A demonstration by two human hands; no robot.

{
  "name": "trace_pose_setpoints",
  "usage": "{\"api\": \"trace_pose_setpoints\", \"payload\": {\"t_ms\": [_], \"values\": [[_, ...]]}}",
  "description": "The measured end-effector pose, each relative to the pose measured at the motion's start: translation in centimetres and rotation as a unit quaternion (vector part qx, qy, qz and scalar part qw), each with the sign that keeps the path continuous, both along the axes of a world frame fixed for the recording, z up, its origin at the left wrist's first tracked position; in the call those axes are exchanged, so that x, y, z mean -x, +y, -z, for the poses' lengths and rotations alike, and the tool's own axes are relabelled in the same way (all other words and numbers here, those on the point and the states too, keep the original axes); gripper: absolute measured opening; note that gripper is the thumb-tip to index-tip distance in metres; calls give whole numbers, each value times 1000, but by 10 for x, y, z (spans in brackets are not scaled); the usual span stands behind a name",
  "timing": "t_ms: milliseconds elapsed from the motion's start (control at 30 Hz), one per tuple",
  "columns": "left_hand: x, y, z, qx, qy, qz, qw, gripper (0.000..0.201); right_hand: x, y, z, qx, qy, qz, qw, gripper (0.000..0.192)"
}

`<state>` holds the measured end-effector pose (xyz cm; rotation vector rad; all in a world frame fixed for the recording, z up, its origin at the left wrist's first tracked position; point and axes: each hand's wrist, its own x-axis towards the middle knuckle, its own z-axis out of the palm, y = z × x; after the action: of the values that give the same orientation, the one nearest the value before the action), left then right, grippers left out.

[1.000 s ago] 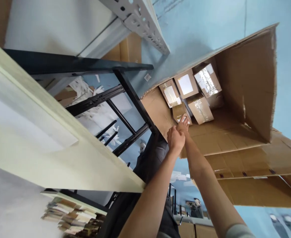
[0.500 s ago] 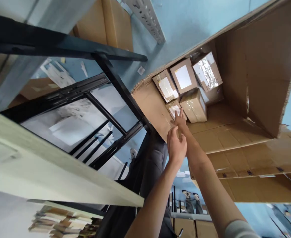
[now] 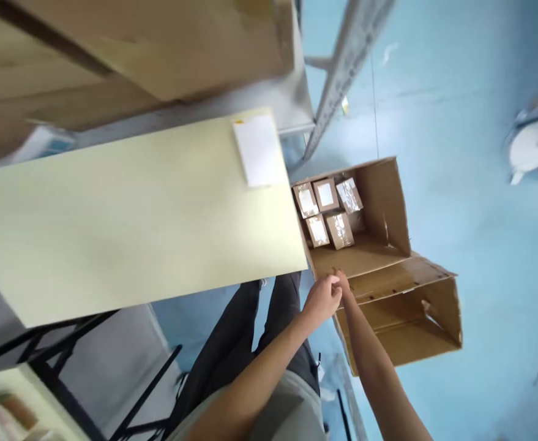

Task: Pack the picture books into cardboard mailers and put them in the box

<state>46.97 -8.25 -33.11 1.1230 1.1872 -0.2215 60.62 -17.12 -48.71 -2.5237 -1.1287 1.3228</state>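
Note:
My left hand [image 3: 322,298] is by the near edge of a large open cardboard carton [image 3: 390,202], its fingers loosely curved and thumb apart, with nothing visible in it. Against it is my right hand [image 3: 341,283], partly covered by the left; its fingers are hard to make out. Beyond both hands, several small brown boxes with white labels lie in the carton, among them a taped box [image 3: 341,231] and a labelled box [image 3: 317,231] in the nearer row. A labelled box [image 3: 326,195] sits in the farther row.
A pale yellow tabletop [image 3: 149,220] with a white paper [image 3: 258,150] lies to the left. A second open carton [image 3: 415,337] stands beside the first. Behind are a metal rack post [image 3: 342,79] and large brown boxes [image 3: 195,43]. A blue floor [image 3: 452,110] spreads right.
Both hands have drawn back from the small boxes to the carton's near edge. The view has risen and turned, showing the tabletop. The small labelled box has shifted within the nearer row.

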Motion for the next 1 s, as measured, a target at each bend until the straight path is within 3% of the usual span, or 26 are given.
{"api": "trace_pose_setpoints", "payload": {"t_ms": [133,267,367,467,600,733,867,1000], "values": [[77,3,-60,0,-114,-106,988,25,10,32,-88,-6,-95,-24,995,42],[186,3,-113,-69,-179,-243,951,22,41,77,-183,-130,-158,-60,977,64],[284,-3,-146,-120,-203,-353,905,14,93,111,-242,-259,-153,-118,946,76],[388,-23,-173,-160,-204,-459,850,12,179,140,-283,-327,-119,-192,918,81],[521,-76,-196,-200,-164,-612,747,16,327,161,-316,-350,-41,-308,883,85],[629,-148,-202,-219,-102,-765,598,28,477,165,-336,-358,49,-446,819,79],[700,-218,-198,-219,-60,-860,457,39,611,160,-348,-321,122,-574,743,71],[737,-266,-197,-216,-25,-905,367,44,731,142,-345,-262,195,-673,664,62]]}}
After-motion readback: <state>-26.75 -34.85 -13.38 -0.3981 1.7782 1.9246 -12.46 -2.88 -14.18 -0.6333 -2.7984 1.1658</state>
